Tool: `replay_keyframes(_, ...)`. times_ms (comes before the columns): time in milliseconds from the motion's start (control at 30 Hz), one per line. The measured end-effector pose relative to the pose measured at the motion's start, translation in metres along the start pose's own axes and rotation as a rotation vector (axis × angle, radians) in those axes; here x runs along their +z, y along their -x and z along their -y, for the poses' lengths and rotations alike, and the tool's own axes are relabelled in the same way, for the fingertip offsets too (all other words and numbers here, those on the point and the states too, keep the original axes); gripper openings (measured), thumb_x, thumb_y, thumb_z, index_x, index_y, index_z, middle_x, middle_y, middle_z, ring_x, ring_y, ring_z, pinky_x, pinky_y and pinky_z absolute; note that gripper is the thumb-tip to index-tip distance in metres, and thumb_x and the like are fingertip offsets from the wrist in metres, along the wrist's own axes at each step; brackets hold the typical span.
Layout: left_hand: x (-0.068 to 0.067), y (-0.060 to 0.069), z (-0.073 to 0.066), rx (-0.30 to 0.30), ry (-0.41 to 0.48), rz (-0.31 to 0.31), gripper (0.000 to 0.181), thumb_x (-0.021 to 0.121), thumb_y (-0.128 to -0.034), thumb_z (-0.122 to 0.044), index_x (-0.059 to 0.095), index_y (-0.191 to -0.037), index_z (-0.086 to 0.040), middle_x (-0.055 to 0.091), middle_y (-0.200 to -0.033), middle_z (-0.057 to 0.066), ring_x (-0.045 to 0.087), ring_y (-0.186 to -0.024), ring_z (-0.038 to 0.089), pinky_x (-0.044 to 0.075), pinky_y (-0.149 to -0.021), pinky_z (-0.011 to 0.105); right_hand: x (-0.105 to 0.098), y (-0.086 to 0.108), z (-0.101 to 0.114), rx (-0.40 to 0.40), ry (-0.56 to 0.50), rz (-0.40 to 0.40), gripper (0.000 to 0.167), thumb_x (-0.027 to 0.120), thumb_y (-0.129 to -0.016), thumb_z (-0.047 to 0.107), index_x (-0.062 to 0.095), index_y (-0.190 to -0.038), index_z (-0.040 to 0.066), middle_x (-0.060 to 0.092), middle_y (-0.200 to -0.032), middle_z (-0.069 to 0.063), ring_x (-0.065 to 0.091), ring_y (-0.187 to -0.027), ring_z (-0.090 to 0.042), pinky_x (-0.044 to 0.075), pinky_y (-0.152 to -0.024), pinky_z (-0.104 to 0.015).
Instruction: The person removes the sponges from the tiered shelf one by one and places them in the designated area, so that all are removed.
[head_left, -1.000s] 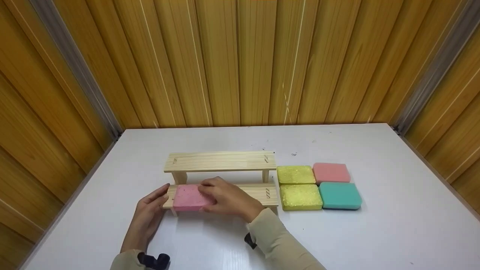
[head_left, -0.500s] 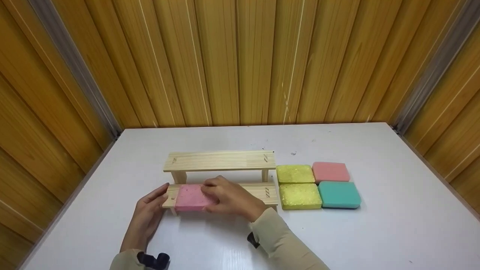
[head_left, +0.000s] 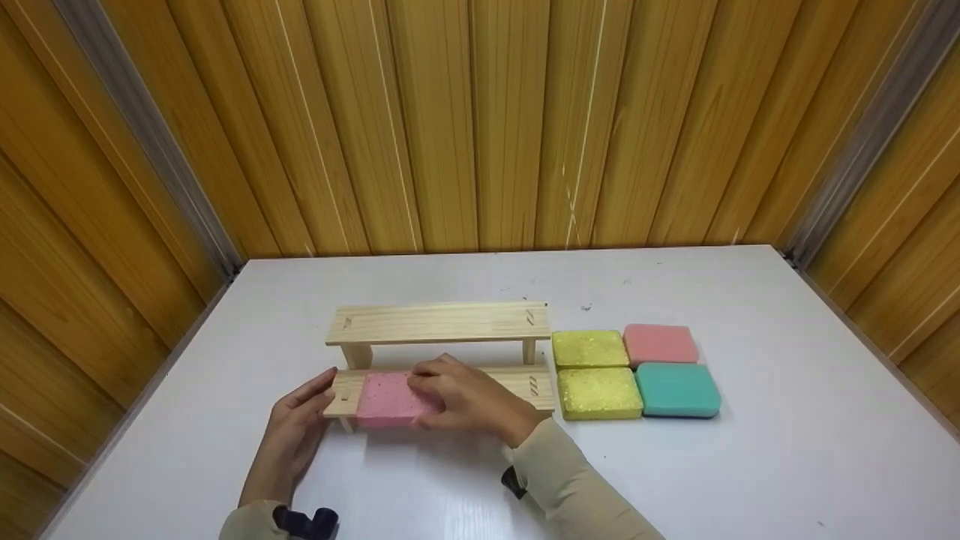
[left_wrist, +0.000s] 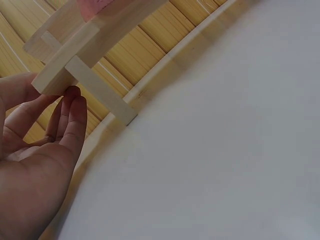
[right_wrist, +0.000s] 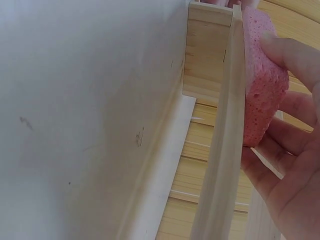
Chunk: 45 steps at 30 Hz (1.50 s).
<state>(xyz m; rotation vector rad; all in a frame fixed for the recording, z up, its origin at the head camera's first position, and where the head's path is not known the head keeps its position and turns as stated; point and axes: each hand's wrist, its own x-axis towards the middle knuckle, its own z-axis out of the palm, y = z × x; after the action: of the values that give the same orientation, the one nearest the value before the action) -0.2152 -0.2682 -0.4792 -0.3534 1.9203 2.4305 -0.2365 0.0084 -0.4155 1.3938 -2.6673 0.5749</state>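
In the head view, my right hand point(head_left: 476, 397) grips a pink sponge point(head_left: 390, 397) by its right part. The sponge lies on the front plank point(head_left: 517, 386) of a pale wooden stepped stand, left of the plank's middle. Seen from the right wrist, the thumb presses one side of the porous sponge point(right_wrist: 260, 75) and the fingers wrap its far edge. My left hand point(head_left: 296, 427) holds the left end of the same plank. The left wrist view shows the fingertips of the left hand point(left_wrist: 45, 145) pinching the plank end point(left_wrist: 65, 62), above a slim leg point(left_wrist: 102, 92).
A higher wooden plank point(head_left: 439, 322) stands behind the front one. To the right, two yellow sponges point(head_left: 600, 391), a salmon-pink sponge point(head_left: 660, 343) and a teal sponge point(head_left: 679, 390) lie close together on the white table point(head_left: 787, 450). Wood-patterned panels point(head_left: 510, 127) enclose the back and sides.
The pink sponge has slid slightly right along the front plank with my right hand, baring more wood at its left. My left hand stays at the plank's end.
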Motion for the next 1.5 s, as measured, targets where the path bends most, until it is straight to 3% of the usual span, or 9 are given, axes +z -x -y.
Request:
replay_keyframes(367,0.001,-0.001,0.0,0.002,0.004,0.002,0.055,0.058,-0.0913,-0.002,0.039,-0.143,0.002,0.037,-0.152,0.011,0.058,-0.106,-0.004,0.048,-0.102,0.021,-0.005,0.008,0.0,-0.006,-0.025,0.012,0.051,0.071,-0.084,0.035,0.062,-0.127,0.009,0.059,-0.132,-0.004,0.053,-0.113,-0.017,0.05,-0.097,-0.023)
replay_keyframes(533,0.001,-0.001,0.0,0.006,-0.026,0.01,0.055,0.057,-0.0921,-0.003,0.038,-0.144,0.002,0.035,-0.154,0.011,0.047,-0.131,0.014,0.046,-0.103,0.021,-0.006,0.013,0.0,-0.001,-0.031,0.021,0.05,0.07,-0.085,0.036,0.062,-0.127,0.011,0.058,-0.133,-0.004,0.052,-0.115,-0.017,0.049,-0.1,-0.025)
replay_keyframes(767,0.002,-0.002,0.0,0.011,-0.031,0.014,0.055,0.056,-0.0922,-0.002,0.038,-0.144,0.002,0.035,-0.153,0.011,0.043,-0.135,0.019,0.046,-0.103,0.021,-0.009,0.02,-0.004,-0.027,-0.051,0.027,0.049,0.07,-0.085,0.034,0.062,-0.128,0.011,0.059,-0.132,-0.002,0.052,-0.117,-0.016,0.048,-0.101,-0.025)
replay_keyframes(833,0.002,-0.002,0.0,0.013,-0.029,0.024,0.055,0.055,-0.0923,-0.002,0.037,-0.144,0.002,0.034,-0.154,0.012,0.034,-0.141,0.025,0.046,-0.103,0.021,-0.01,0.021,-0.004,-0.032,-0.054,0.032,0.05,0.071,-0.085,0.034,0.062,-0.128,0.01,0.058,-0.132,-0.002,0.052,-0.118,-0.016,0.048,-0.102,-0.025)
replay_keyframes(933,0.001,-0.002,0.0,0.012,-0.032,0.029,0.056,0.056,-0.0923,-0.002,0.036,-0.145,0.002,0.033,-0.154,0.012,0.033,-0.142,0.027,0.046,-0.103,0.021,-0.01,0.024,-0.005,-0.034,-0.051,0.041,0.052,0.07,-0.085,0.034,0.061,-0.13,0.01,0.057,-0.134,-0.002,0.051,-0.122,-0.017,0.045,-0.106,-0.027)
replay_keyframes(1067,0.001,-0.001,0.0,0.005,-0.017,0.019,0.056,0.056,-0.0918,-0.002,0.037,-0.145,0.002,0.034,-0.154,0.011,0.04,-0.137,0.021,0.046,-0.103,0.021,-0.012,0.027,-0.006,-0.035,-0.058,0.05,0.054,0.07,-0.085,0.035,0.059,-0.132,0.01,0.056,-0.136,-0.003,0.049,-0.126,-0.018,0.043,-0.11,-0.029)
replay_keyframes(1267,0.001,-0.001,0.001,0.003,-0.014,0.012,0.057,0.058,-0.0912,-0.003,0.038,-0.144,0.002,0.036,-0.153,0.011,0.057,-0.107,-0.004,0.047,-0.103,0.022,-0.012,0.032,-0.007,-0.05,-0.058,0.051,0.053,0.069,-0.085,0.035,0.059,-0.132,0.01,0.057,-0.135,-0.002,0.049,-0.125,-0.017,0.043,-0.108,-0.027)
replay_keyframes(1500,0.001,-0.001,0.0,0.001,-0.001,0.006,0.057,0.059,-0.0909,-0.003,0.039,-0.144,0.002,0.036,-0.152,0.012,0.058,-0.105,-0.004,0.047,-0.103,0.022,-0.016,0.038,-0.008,-0.067,-0.057,0.051,0.056,0.07,-0.086,0.036,0.057,-0.134,0.009,0.055,-0.138,-0.004,0.047,-0.13,-0.019,0.041,-0.112,-0.03)
